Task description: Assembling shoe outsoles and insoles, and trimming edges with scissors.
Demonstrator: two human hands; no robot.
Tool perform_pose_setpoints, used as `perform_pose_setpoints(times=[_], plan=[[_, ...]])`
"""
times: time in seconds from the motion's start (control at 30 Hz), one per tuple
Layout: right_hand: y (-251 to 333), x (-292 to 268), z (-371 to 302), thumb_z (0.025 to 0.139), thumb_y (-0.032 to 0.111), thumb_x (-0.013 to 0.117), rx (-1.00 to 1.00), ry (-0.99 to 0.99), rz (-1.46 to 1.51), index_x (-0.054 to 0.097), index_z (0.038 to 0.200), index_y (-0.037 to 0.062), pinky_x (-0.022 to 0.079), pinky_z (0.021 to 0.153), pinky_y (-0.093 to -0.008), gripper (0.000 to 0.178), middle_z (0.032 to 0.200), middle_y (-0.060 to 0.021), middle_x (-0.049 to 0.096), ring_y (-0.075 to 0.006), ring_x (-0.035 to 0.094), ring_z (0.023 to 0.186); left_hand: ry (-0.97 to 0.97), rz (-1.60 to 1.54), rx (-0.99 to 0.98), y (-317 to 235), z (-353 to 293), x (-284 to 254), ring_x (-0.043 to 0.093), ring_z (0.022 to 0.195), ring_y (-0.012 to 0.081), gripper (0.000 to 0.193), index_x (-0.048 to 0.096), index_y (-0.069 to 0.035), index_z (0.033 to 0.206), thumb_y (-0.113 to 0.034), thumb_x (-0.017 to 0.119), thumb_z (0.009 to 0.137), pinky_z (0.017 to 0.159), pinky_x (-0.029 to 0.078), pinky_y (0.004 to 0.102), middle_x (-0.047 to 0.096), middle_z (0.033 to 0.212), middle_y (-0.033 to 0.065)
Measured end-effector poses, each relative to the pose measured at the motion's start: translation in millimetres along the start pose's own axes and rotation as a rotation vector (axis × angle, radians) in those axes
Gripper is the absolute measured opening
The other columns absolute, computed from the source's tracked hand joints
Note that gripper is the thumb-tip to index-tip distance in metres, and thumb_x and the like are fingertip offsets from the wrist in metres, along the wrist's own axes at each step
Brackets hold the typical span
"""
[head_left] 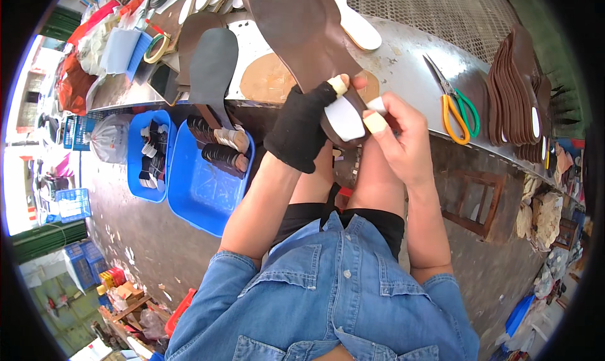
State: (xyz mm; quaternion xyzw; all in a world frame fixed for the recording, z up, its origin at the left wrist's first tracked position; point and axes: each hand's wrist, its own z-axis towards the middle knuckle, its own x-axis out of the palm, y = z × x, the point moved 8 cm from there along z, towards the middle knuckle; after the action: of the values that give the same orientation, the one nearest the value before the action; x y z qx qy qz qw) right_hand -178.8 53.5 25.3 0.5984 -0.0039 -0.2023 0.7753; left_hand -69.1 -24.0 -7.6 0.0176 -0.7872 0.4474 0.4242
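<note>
My left hand (302, 129), in a black fingerless glove with a pale cover on one fingertip, is closed on a dark brown leather insole piece (335, 134). The piece has a white rounded patch (345, 117) on the side facing me, and I hold it above my lap at the bench edge. At its right edge, my right hand (403, 140) has thumb and fingers drawn together, with pale covers on the tips. Whether the right fingers pinch the piece's edge is hard to make out. Just beyond the hands, large brown leather pieces (296, 27) lie on the metal bench (403, 58).
Scissors (455, 102) with yellow and green handles lie right of my hands, beside a stack of brown leather pieces (513, 90). White soles (362, 30) lie at the back. Below left stand a blue tub (205, 203) and a smaller blue basket (146, 187), both holding bundled pieces.
</note>
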Motion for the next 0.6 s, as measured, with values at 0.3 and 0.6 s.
perform_pose_setpoints(times=[0.3,0.6], plan=[[-2.0,-6.8,0.1,0.089,0.018,0.058,0.024,-0.222,-0.127,0.055,0.079,-0.0004,0.033,0.047,-0.0233,0.021,0.064,-0.0002,0.053,-0.0055,0.041,0.054,0.08,-0.018,0.19,-1.7,-17.3,14.0,0.056,0.106,0.0208,0.036,0.045,-0.002,0.123,-0.016,0.053,0.091,0.09,0.047,0.0346,0.056,0.12,0.0124],[-27.6,8.9,-6.1,0.092,0.019,0.056,0.308,-0.124,0.567,0.054,0.095,0.0027,0.035,0.045,-0.0157,0.017,0.071,0.0021,0.055,-0.0012,0.044,0.053,0.012,-0.025,0.284,-5.0,-24.9,18.2,0.055,0.108,0.0243,0.037,0.044,-0.003,0.121,-0.015,0.054,0.088,0.092,0.047,0.0376,0.053,0.122,0.0155]])
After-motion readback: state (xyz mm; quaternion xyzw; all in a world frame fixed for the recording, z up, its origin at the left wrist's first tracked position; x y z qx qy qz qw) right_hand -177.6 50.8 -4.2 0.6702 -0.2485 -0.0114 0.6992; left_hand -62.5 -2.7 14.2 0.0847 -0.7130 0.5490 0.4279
